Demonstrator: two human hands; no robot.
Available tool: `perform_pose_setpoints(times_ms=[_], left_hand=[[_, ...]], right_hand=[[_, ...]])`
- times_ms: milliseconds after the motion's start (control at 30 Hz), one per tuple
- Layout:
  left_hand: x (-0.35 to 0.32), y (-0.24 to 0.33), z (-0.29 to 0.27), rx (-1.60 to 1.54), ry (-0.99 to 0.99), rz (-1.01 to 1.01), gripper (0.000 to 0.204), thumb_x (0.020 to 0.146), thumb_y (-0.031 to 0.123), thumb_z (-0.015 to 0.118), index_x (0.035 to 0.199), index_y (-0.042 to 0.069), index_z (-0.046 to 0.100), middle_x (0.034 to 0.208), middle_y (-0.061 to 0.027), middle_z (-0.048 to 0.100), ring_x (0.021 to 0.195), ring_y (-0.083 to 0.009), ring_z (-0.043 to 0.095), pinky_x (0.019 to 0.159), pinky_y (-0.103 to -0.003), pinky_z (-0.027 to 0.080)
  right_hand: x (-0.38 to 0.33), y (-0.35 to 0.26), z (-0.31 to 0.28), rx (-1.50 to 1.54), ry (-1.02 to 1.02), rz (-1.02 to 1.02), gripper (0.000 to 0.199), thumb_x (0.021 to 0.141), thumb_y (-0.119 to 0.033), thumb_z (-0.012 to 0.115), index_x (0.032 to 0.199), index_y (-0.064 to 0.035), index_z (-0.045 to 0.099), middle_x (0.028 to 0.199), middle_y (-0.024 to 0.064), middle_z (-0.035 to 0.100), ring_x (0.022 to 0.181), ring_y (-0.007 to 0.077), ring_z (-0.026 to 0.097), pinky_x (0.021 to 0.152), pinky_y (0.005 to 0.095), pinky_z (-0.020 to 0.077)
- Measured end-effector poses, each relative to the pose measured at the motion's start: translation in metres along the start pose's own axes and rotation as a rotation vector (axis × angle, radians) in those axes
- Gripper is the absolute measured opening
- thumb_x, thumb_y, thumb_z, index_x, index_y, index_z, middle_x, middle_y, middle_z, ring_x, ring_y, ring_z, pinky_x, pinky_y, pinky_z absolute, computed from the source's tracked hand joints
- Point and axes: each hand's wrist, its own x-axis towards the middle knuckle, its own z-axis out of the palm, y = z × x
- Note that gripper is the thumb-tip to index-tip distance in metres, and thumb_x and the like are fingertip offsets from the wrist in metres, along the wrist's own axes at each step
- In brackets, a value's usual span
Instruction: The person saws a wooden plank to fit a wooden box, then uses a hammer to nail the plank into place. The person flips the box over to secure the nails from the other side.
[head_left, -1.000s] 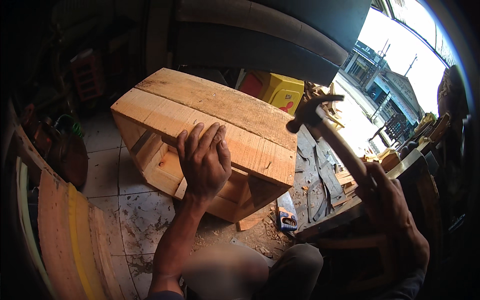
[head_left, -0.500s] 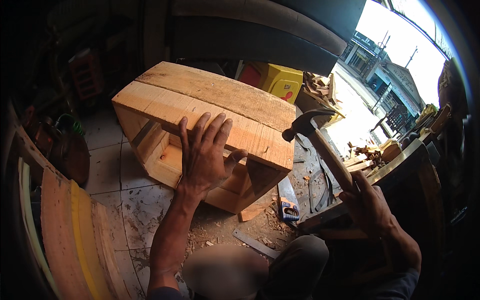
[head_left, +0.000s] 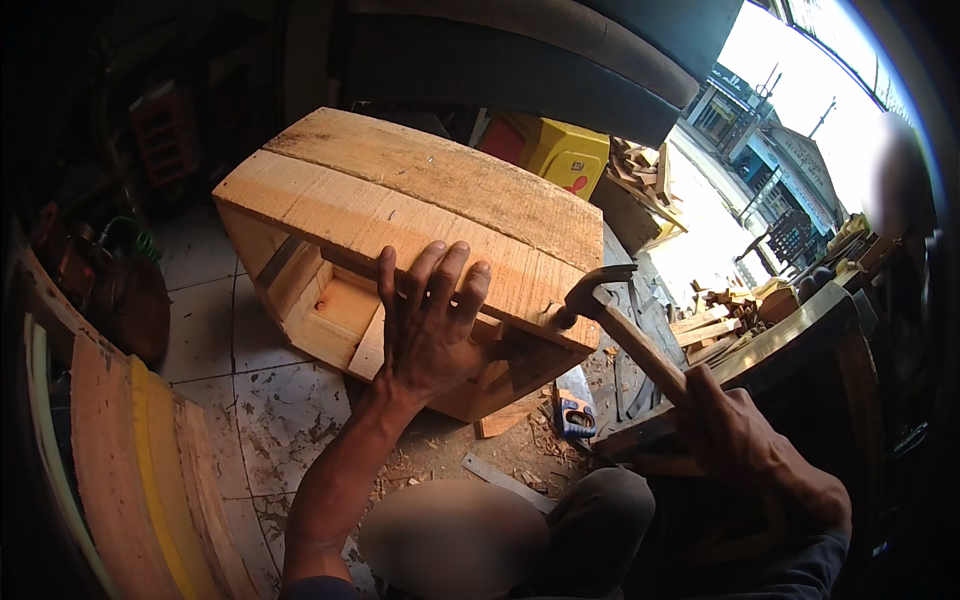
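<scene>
A pale wooden box (head_left: 330, 185) with a plank top stands before me, its open side toward me. My left hand (head_left: 432, 325) presses against the front edge of the top, fingers stretched and spread over the board; its thumb is partly out of sight. My right hand (head_left: 735, 425) is closed around the wooden handle of a claw hammer (head_left: 640, 345). The hammer's striking face is down at the box's near right corner, its claw pointing away to the right. Whatever lies right under the face is hidden. A small nail (head_left: 392, 214) shows farther left on the top.
A handsaw (head_left: 577, 415) with a blue handle and a metal ruler (head_left: 505, 482) lie on the shaving-strewn floor. Behind the box stands a yellow container (head_left: 565, 155). Wood offcuts (head_left: 715, 325) are piled at right, boards (head_left: 110, 450) lean at left.
The hammer head has come down and left onto the box's corner, where a nail stood up before. My left hand has slid right along the edge, and the box has shifted slightly.
</scene>
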Motion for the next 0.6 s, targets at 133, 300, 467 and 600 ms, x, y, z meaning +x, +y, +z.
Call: perform_pose_setpoints(times_ms=[133, 300, 467, 600], left_hand=[[-0.015, -0.042, -0.035, 0.179, -0.036, 0.04, 0.104, 0.067, 0.096, 0.059, 0.133, 0.017, 0.051, 0.137, -0.009, 0.05, 0.139, -0.029, 0.039, 0.12, -0.066, 0.009], [-0.001, -0.016, -0.009, 0.039, 0.037, 0.029, 0.101, 0.07, 0.096, 0.057, 0.131, 0.016, 0.052, 0.135, -0.01, 0.052, 0.137, -0.0295, 0.041, 0.12, -0.065, 0.01], [-0.006, -0.019, -0.013, 0.018, 0.064, 0.027, 0.1, 0.07, 0.095, 0.059, 0.131, 0.016, 0.053, 0.135, -0.0098, 0.052, 0.136, -0.0295, 0.042, 0.119, -0.063, 0.012], [-0.007, -0.029, -0.017, 0.089, 0.022, 0.061, 0.099, 0.07, 0.095, 0.059, 0.13, 0.017, 0.053, 0.136, -0.009, 0.052, 0.136, -0.0285, 0.041, 0.119, -0.061, 0.012]], right_hand=[[0.04, -0.012, -0.009, 1.007, 0.46, 0.075, 0.034, 0.107, -0.039, 0.055, 0.112, -0.0061, 0.053, 0.066, 0.0003, 0.052, 0.043, 0.009, 0.044, 0.039, 0.0266, 0.0367], [0.024, -0.012, -0.003, 0.319, 0.232, -0.078, 0.034, 0.107, -0.039, 0.056, 0.104, -0.0053, 0.052, 0.066, 0.0009, 0.05, 0.047, 0.0123, 0.048, 0.044, 0.0282, 0.0393], [-0.01, 0.019, -0.033, 1.149, 0.35, 0.161, 0.033, 0.106, -0.037, 0.058, 0.109, -0.0057, 0.049, 0.073, -0.0003, 0.05, 0.057, 0.008, 0.052, 0.052, 0.0249, 0.0438], [0.011, 0.034, 0.023, 0.99, 0.34, -0.001, 0.025, 0.104, -0.024, 0.059, 0.119, -0.0059, 0.051, 0.079, 0.0116, 0.063, 0.058, 0.0276, 0.06, 0.054, 0.0384, 0.0486]])
